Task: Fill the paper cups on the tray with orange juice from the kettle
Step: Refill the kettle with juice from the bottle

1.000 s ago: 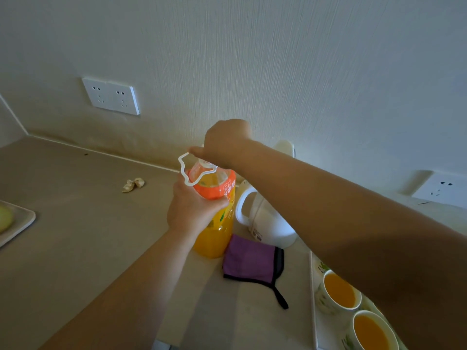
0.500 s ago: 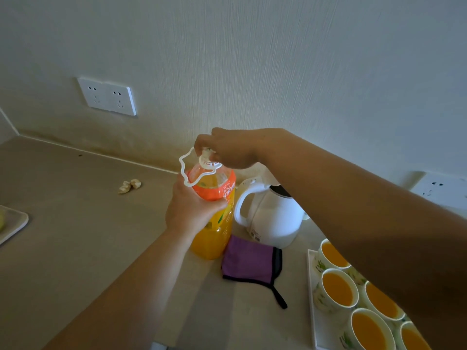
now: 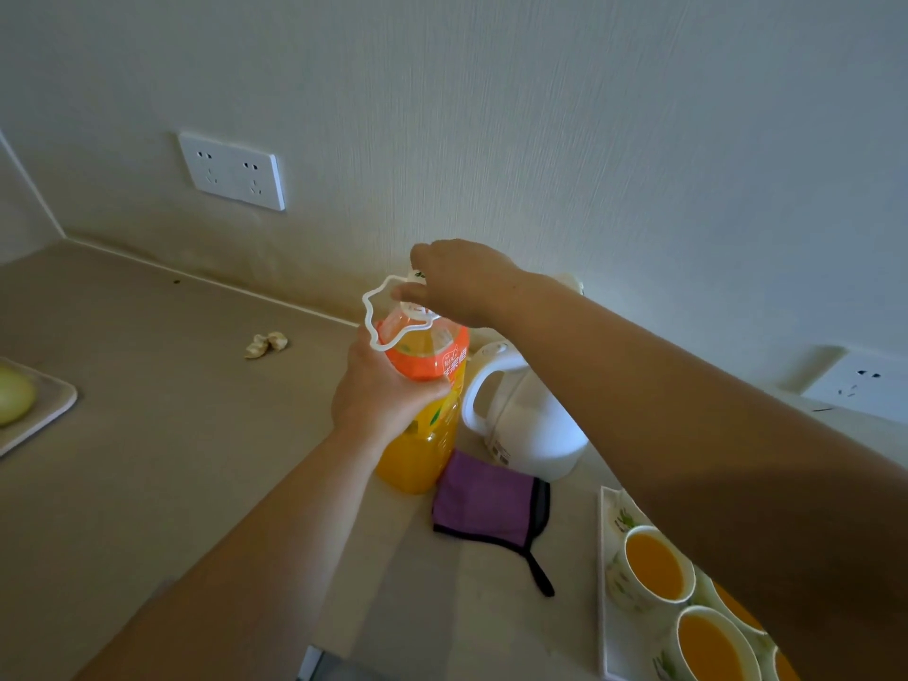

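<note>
Near the beige bench's (image 3: 147, 484) back edge, the left hand (image 3: 378, 400) grips the upright juice bottle (image 3: 425, 449), the right hand (image 3: 462, 282) pinches its white cap (image 3: 415, 276), just beside the kettle (image 3: 530, 435).

There was only one view, from a wide-angle camera worn on the person's head. It looked forward and down across the bench (image 3: 147, 459) toward the wall (image 3: 540, 115), which filled the upper half of the picture. Both forearms entered from the lower edge and reached away from the lens. The left hand (image 3: 383, 395), gripping the bottle (image 3: 422, 449), and the right hand (image 3: 462, 282), pinching its cap (image 3: 416, 275), stood near the middle, close to the camera. The frame cut the tray (image 3: 604, 557) at the lower right corner and a second tray (image 3: 61, 403) at the left edge.
</note>
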